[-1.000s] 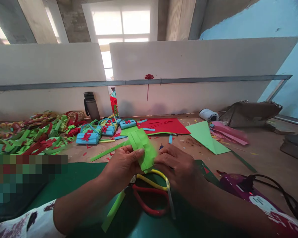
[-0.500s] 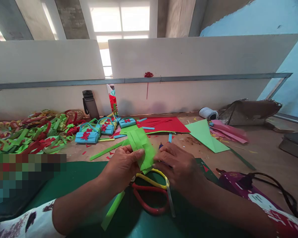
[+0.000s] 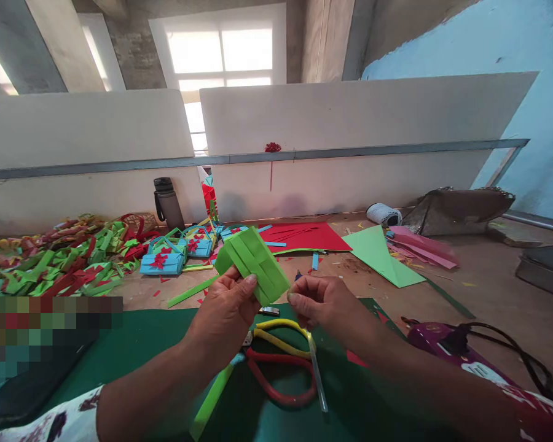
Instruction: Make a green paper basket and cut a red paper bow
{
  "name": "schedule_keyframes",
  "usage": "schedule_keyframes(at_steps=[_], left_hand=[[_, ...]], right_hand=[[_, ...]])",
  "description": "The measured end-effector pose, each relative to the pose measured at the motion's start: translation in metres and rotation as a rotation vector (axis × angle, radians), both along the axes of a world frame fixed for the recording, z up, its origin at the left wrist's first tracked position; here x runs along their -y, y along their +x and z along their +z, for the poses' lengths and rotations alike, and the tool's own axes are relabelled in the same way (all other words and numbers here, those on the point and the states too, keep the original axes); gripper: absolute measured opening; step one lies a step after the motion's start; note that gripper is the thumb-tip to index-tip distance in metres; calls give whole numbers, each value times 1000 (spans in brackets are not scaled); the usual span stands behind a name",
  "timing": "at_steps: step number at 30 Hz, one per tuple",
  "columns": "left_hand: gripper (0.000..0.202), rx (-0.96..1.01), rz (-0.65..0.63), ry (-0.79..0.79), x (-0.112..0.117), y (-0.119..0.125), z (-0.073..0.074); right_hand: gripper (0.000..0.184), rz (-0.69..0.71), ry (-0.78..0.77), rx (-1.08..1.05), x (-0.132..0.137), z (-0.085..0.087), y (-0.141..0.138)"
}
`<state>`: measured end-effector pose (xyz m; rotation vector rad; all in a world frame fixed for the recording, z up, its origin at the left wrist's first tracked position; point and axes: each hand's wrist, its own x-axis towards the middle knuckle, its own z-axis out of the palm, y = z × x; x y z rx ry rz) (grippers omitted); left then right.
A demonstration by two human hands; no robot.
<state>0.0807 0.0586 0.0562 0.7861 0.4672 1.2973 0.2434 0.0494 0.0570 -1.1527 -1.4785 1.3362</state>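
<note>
- In the head view, the left hand (image 3: 228, 301) is pinching the folded green paper piece (image 3: 258, 267) firmly between thumb and fingers, near its lower-left edge; the piece is sitting in the middle, above the green mat (image 3: 142, 334).
- The right hand (image 3: 322, 301) is bringing its thumb and fingertips together at the piece's four-o'clock corner; whether they are gripping anything, one cannot tell.
- Compared with half a second ago, the piece is leaning more towards ten o'clock and is now partly covering the farthest blue paper bag (image 3: 230, 231).
- A small silver object (image 3: 270, 311) is now showing below the piece, and a red scrap (image 3: 357, 359) is peeping out by the right forearm.
- Scissors (image 3: 281, 359) are lying at six o'clock, between the forearms and directly under the work.
- A red sheet (image 3: 320, 236) is lying at two o'clock, a pale green sheet (image 3: 382, 258) at three, a purple device (image 3: 426, 337) at four.
- Coloured paper strips (image 3: 50, 261) are heaping up at nine, a dark bottle (image 3: 168, 205) standing at ten.
</note>
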Motion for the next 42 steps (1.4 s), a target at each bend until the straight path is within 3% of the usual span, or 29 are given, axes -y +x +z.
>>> schedule_keyframes(at_steps=[6, 15, 21, 26, 29, 31, 34, 36, 39, 42], left_hand=[[45, 19, -11, -29, 4, 4, -1], [11, -108, -28, -200, 7, 5, -8], [21, -198, -20, -174, 4, 6, -18], [25, -398, -14, -18, 3, 2, -7], [31, -598, 115, 158, -1, -7, 5], [29, -718, 232, 207, -5, -12, 10], [16, -841, 274, 269, -9, -18, 12], [12, -930, 260, 349, -10, -21, 13], [21, -1023, 217, 456, -12, -25, 15], [32, -1059, 178, 548, -15, -28, 15]], right_hand=[[34, 9, -143, -184, -6, -18, -7], [34, -141, -127, -311, -8, -17, -7], [37, -121, -137, -260, -11, -19, -5], [41, -49, -74, -137, -12, -16, -1], [40, 19, -3, -18, -3, -7, 0], [40, 17, 127, 115, 4, 2, 2], [30, -83, 402, 288, 11, 15, 6], [19, -186, 505, 302, 11, 22, 10], [14, -314, 543, 322, 5, 29, 17], [18, -300, 543, 378, 0, 31, 21]])
